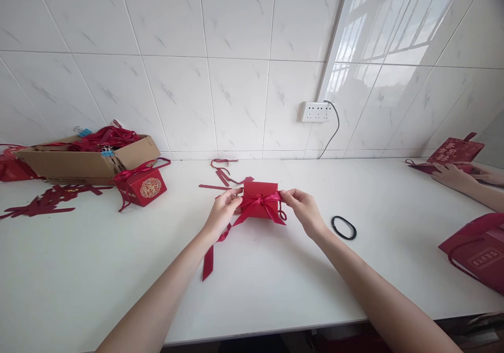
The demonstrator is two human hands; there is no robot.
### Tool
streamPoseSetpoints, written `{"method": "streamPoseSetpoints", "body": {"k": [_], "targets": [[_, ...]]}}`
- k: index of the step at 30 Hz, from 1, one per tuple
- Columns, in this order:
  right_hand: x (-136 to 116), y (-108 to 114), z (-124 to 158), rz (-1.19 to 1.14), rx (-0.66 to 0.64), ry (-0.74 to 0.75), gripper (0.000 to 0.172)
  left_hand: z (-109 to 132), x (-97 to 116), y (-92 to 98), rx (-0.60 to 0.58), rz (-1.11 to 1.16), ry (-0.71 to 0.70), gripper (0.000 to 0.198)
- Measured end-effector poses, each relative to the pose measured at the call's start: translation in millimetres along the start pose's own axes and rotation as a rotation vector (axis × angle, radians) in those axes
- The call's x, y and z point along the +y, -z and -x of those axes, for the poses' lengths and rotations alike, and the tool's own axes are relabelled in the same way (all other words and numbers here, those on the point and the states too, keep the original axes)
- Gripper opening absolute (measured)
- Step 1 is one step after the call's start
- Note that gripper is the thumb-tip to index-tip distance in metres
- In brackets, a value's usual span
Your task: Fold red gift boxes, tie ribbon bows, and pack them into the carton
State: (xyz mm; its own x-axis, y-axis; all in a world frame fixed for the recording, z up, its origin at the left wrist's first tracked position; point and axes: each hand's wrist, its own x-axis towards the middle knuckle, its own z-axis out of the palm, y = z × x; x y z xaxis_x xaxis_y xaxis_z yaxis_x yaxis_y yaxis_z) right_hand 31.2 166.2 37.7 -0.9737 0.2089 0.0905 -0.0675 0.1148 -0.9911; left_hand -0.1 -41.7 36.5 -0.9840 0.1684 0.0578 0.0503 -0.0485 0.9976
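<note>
A small red gift box [260,189] stands on the white table in front of me. A crimson satin ribbon [261,200] is tied in a bow across its front, with two tails hanging down. My left hand [225,211] is closed at the bow's left loop, beside the box's left edge. On the other side, my right hand [301,206] pinches the right loop between thumb and fingertips. A red cord [282,214] shows just below my right fingers. Below my left hand lies a loose piece of ribbon [208,262].
At left are a cardboard box [74,165] full of red ribbons, red strips [43,201] and another bow-tied gift box [145,189]. A black ring-shaped band [344,228] lies right. Farther right are a red bag [478,250] and another person's hands [452,175] at a red box [454,151].
</note>
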Motion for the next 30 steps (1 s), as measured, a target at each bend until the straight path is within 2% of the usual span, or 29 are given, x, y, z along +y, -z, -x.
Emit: {"method": "streamPoseSetpoints", "body": {"k": [16,22,26,30], "targets": [[0.9,0.3,0.8,0.014,0.004,-0.003,0.034,-3.3,-2.0,3.4,0.186,0.025,-0.126,0.029],[1.3,0.8,0.2,0.007,0.002,0.005,0.036,-4.1,-1.2,7.2,0.231,0.004,-0.067,0.033],[2.3,0.5,-0.5,0.011,0.002,0.011,0.038,-1.6,2.2,6.9,0.180,-0.114,0.004,0.042],[3.0,0.7,-0.7,0.011,-0.005,0.009,0.038,2.6,5.7,2.9,0.092,-0.159,-0.013,0.033]]}}
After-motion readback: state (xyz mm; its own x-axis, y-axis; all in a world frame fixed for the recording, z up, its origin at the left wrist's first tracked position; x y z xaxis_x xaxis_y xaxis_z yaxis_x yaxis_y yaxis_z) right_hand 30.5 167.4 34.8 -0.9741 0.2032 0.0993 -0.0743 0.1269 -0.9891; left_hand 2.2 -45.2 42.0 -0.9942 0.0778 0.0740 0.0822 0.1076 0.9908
